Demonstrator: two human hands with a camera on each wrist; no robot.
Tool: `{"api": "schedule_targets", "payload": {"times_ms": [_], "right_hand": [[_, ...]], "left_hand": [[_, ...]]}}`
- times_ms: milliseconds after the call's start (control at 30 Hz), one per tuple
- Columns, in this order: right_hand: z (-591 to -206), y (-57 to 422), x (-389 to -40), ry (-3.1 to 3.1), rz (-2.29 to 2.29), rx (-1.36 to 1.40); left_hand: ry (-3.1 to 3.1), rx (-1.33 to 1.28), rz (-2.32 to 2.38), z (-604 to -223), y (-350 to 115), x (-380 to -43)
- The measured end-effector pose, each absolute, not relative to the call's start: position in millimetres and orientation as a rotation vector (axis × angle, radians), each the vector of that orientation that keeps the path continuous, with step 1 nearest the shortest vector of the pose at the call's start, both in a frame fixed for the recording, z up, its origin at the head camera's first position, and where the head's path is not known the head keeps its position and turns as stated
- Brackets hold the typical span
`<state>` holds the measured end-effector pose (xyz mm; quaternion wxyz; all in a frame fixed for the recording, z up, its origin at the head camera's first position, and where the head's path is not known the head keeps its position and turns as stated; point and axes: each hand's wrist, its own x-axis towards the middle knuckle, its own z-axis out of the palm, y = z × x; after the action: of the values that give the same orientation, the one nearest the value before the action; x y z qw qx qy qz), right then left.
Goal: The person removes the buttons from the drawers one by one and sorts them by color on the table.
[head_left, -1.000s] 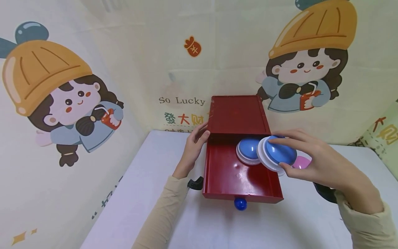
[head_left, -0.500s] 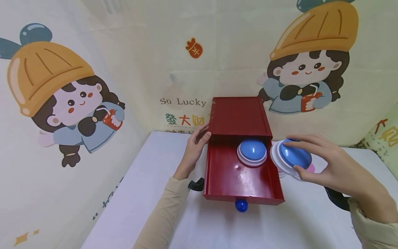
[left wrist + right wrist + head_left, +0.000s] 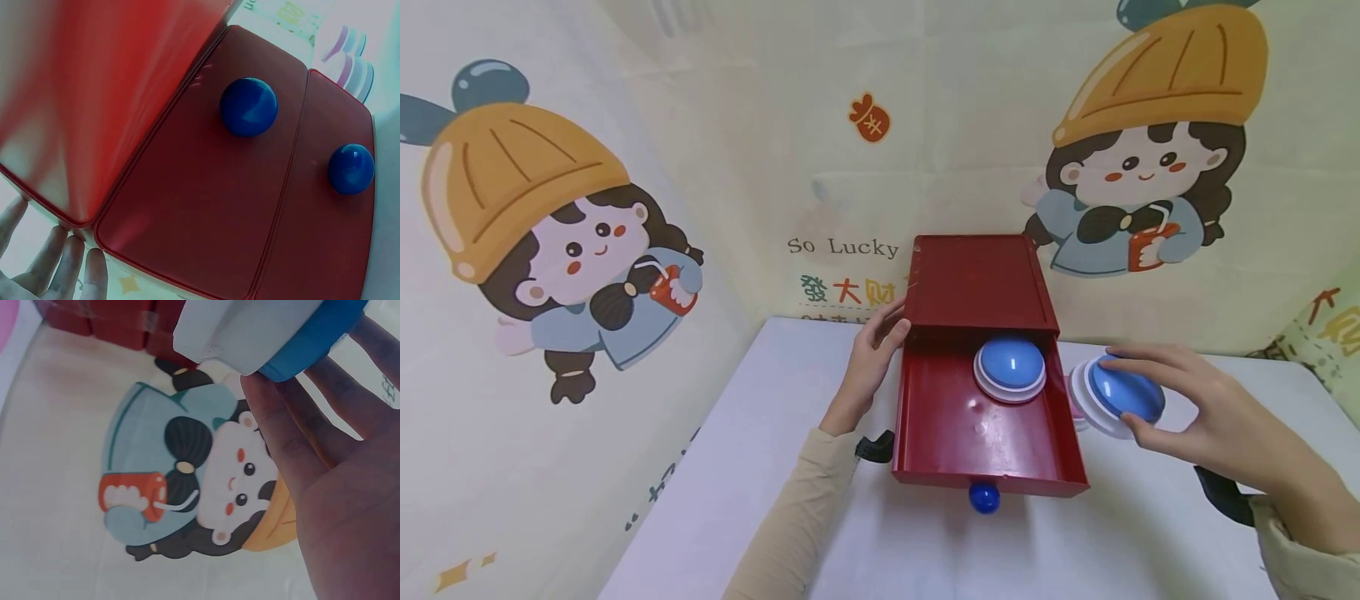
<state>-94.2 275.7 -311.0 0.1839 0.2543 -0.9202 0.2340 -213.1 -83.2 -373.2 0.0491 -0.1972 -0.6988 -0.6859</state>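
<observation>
In the head view my right hand (image 3: pixel 1232 417) pinches a round push button (image 3: pixel 1123 396) with a blue dome and white base, tilted, to the right of the red drawer (image 3: pixel 928 442). Its white base shows in the right wrist view, above the fingers (image 3: pixel 281 425). A second blue push button (image 3: pixel 1012 363) sits in the back right of the pulled-out drawer. My left hand (image 3: pixel 867 371) rests against the left side of the red cabinet (image 3: pixel 981 283), with the thumb at its front corner. In the left wrist view its fingers (image 3: pixel 69 262) touch the cabinet edge.
A pink thing (image 3: pixel 1073 404) on the white table (image 3: pixel 1165 517) is mostly hidden behind the held button. The drawer has a blue knob (image 3: pixel 984 497); two closed drawer fronts with blue knobs (image 3: pixel 249 107) show in the left wrist view. A printed cloth (image 3: pixel 970 125) hangs behind.
My right hand has carried the blue push button rightward and down, from over the drawer's edge to beside it. The left hand stays against the cabinet.
</observation>
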Motion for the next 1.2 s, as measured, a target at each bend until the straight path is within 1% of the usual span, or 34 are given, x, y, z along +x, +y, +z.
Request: {"api": "schedule_targets", "payload": {"times_ms": [100,200,567,967,1200], "right_hand": [[-318,278,-95,-2.592,0.676,0.729],[-325,281,-96,-2.588,0.696,0.747],[-351,289,-98,-2.695,0.757,0.677],[-381,295,-103,-2.846,0.927,0.618],[-396,296,-106,-2.84,0.943,0.649]], "left_hand": [[-2.127,-0.591,-2.085,-383,-84,-220],[-2.125,-0.584,-2.087,-382,-84,-220],[-2.133,-0.597,-2.098,-361,-81,-204],[-2.126,-0.596,-2.107,-362,-80,-204],[-2.149,-0.586,-2.099,-362,-81,-202]]}}
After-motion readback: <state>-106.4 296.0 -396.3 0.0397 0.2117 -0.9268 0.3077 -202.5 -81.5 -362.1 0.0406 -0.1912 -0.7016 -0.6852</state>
